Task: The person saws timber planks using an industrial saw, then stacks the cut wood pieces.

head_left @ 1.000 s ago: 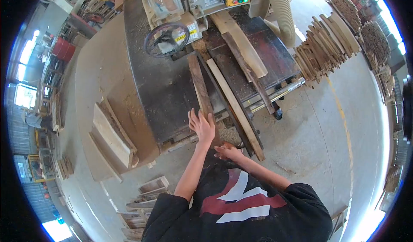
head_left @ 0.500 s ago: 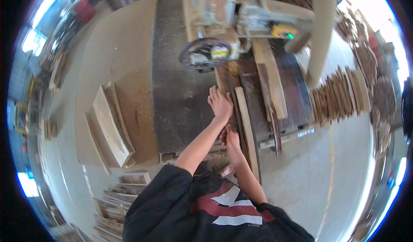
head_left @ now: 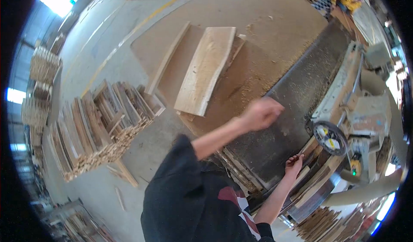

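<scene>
My left hand (head_left: 263, 113) hangs over the left side of the dark machine table (head_left: 275, 149), apart from the wood. Motion smears its fingers, so I cannot tell how far they are curled. Closer to the saw wheel, my right hand (head_left: 294, 163) has curled fingers, with thumb and fingertips at the near end of a wooden strip (head_left: 309, 146). That strip runs under the machine head by the black handwheel (head_left: 330, 138). A pale wooden strip (head_left: 301, 176) lies alongside, just right of the right hand.
Left of the table, a wide pale board (head_left: 207, 70) rests on a sawdust-covered brown panel (head_left: 258, 22), beside a narrow strip (head_left: 168, 57). A stack of offcuts (head_left: 92, 128) stands at the left. A beige hose (head_left: 365, 194) curves past the machine's right side.
The view has swung left toward the boards on the panel. My left hand has lifted off the strip and moved left; my right hand stays by the strip's near end.
</scene>
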Demonstrator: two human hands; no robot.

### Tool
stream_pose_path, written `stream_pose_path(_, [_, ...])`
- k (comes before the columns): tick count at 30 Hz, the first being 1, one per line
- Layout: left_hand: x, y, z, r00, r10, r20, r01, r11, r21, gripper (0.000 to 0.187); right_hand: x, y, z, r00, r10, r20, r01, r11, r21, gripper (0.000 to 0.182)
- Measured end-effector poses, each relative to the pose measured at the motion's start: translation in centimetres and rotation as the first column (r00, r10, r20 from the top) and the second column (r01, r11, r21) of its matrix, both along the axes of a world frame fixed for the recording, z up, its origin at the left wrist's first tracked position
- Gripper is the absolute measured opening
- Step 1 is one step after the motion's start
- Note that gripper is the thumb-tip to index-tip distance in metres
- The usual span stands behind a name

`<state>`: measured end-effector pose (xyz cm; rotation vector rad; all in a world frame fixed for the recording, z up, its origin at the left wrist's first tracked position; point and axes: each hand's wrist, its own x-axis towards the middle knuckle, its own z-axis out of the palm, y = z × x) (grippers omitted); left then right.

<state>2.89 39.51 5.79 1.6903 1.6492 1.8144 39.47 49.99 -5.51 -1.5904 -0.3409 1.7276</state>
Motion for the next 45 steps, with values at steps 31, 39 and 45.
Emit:
stream_pose_path(31, [5.5,-20.9,3.3,-0.158,-0.237,0.959,0.397,0.874,0.281,0.056,1.5,-28.0,2.9,0.850,0.526,0.003,-0.493,0.794,0.356,0.040])
stream_pose_path(39, [24.1,-18.3,-4.6,0.430,0.041,0.902,0.686,0.634,-0.356,0.057,4.1,-34.6,7.1,0.796,0.541,-0.271,-0.481,0.837,0.260,0.057])
stream_pose_path(45, [31.0,-16.9,-10.4,0.929,-0.245,-0.278,0.006,0.761,-0.649,0.061,6.1,-37.6,0.7,0.805,-0.198,-0.559,0.086,0.972,-0.221,0.031])
